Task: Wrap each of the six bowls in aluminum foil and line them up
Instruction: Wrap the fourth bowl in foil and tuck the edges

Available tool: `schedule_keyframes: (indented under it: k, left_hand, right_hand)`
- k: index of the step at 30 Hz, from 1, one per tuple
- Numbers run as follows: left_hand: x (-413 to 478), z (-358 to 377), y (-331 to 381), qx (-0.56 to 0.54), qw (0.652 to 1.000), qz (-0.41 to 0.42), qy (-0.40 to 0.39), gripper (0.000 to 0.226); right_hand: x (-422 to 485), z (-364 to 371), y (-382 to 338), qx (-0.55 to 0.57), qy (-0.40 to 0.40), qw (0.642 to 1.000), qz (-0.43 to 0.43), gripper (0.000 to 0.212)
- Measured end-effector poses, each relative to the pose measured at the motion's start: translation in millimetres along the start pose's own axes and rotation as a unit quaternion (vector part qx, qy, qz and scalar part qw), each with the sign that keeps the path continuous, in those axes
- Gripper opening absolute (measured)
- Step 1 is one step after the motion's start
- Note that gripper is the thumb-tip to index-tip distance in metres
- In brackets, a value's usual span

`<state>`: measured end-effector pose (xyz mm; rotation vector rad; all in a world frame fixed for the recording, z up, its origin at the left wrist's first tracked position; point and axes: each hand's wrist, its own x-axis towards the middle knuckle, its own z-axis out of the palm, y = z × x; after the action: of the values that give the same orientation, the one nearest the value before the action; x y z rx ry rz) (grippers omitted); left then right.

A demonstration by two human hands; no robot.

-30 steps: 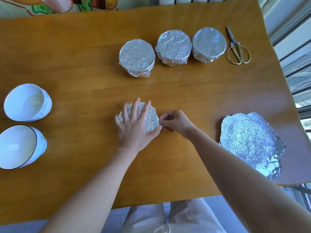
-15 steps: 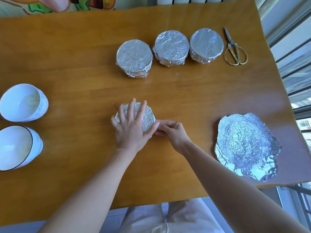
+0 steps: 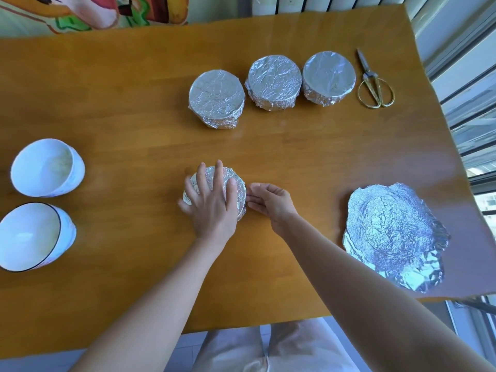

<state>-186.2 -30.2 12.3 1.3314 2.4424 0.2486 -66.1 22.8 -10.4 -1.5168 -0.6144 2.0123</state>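
A foil-covered bowl (image 3: 236,181) stands in the middle of the table. My left hand (image 3: 212,200) lies flat on top of it with fingers spread. My right hand (image 3: 271,201) presses the foil against the bowl's right side with bent fingers. Three wrapped bowls stand in a row at the back: one on the left (image 3: 217,99), one in the middle (image 3: 273,81) and one on the right (image 3: 328,76). Two bare white bowls (image 3: 45,167) (image 3: 32,234) sit at the left edge. A crumpled sheet of foil (image 3: 391,232) lies at the right.
Gold-handled scissors (image 3: 374,84) lie to the right of the wrapped row. The wooden table (image 3: 120,108) ends close to my body at the bottom and near a window at the right. A colourful picture shows beyond the far edge.
My left hand has turned a little on the foil top. My right hand has shifted along the bowl's right side, working the foil against it.
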Motion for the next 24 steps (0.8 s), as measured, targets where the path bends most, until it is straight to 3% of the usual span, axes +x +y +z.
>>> schedule_keyframes:
  k: [6, 10, 13, 17, 20, 24]
  left_hand:
    - [-2.8, -10.0, -2.9, -0.042, 0.992, -0.115, -0.009, 0.064]
    - [-11.2, -17.5, -14.8, -0.057, 0.987, -0.149, 0.010, 0.089]
    - [-14.5, -20.4, -26.7, -0.032, 0.995, -0.078, 0.054, 0.094]
    - [-5.9, -16.5, -31.8, 0.069, 0.989, 0.134, -0.002, 0.096]
    - [-4.1, -8.8, -28.8, 0.109, 0.983, 0.147, -0.030, 0.104]
    - [-5.6, -2.6, -32.9, 0.103, 0.984, 0.148, 0.005, 0.104]
  right_hand:
    - [3.3, 17.7, -16.8, -0.101, -0.028, 0.994, -0.044, 0.012]
    - [5.5, 27.5, -19.3, -0.122, -0.064, 0.990, -0.038, 0.013]
    - [3.5, 30.2, -18.9, -0.140, -0.096, 0.985, -0.029, 0.019]
    - [2.3, 21.1, -16.9, -0.129, -0.114, 0.984, -0.035, 0.028]
    - [2.5, 8.0, -13.3, -0.187, -0.100, 0.974, -0.079, 0.036]
    - [6.9, -1.8, -9.2, -0.248, -0.137, 0.955, -0.091, 0.034]
